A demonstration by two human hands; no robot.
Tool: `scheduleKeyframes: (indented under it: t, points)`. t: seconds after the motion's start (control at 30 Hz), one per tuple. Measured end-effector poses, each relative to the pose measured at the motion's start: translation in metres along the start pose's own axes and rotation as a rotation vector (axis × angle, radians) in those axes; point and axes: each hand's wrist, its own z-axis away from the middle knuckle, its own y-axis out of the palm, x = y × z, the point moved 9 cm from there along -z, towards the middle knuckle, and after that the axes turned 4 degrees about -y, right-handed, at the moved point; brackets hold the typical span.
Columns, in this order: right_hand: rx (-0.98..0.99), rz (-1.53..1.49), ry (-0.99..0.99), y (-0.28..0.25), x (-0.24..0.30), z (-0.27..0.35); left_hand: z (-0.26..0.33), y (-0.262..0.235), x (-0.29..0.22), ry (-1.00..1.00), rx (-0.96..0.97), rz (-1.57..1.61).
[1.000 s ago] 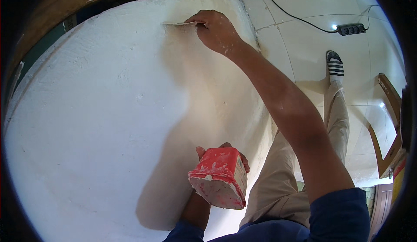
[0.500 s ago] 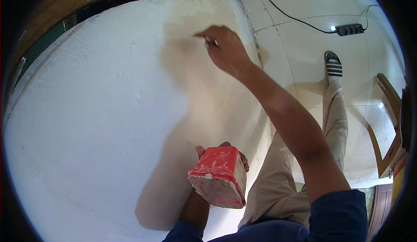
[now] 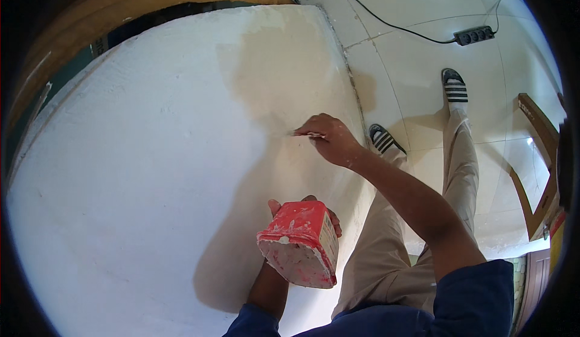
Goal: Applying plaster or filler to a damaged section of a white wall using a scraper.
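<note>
The right hand (image 3: 336, 142), mid-frame, pinches a thin scraper (image 3: 313, 134); the left (image 3: 274, 207), lower centre, grips a red tub (image 3: 302, 221). White surface (image 3: 133, 168) spreads left, edge at right.

The tiled floor (image 3: 417, 65) carries a power strip (image 3: 474, 35) and apparently a frame (image 3: 539, 125).

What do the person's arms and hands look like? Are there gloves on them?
No gloves! The right hand is bare, with tiny pale specks on it. The left hand looks bare too, but it's mostly hidden. Both sleeves are dark blue; the right sleeve is short, and only part of the left sleeve shows.
</note>
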Motion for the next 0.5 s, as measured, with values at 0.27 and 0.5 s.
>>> scheduleKeyframes:
  t: [0.27, 0.5]
  points:
    - [-0.255, -0.503, 0.568, -0.025, -0.068, 0.084, 0.009, -0.003, 0.008, -0.097, -0.026, 0.081]
    - [-0.156, -0.316, 0.301, -0.046, -0.008, 0.005, 0.014, -0.019, 0.021, -0.025, 0.009, 0.090]
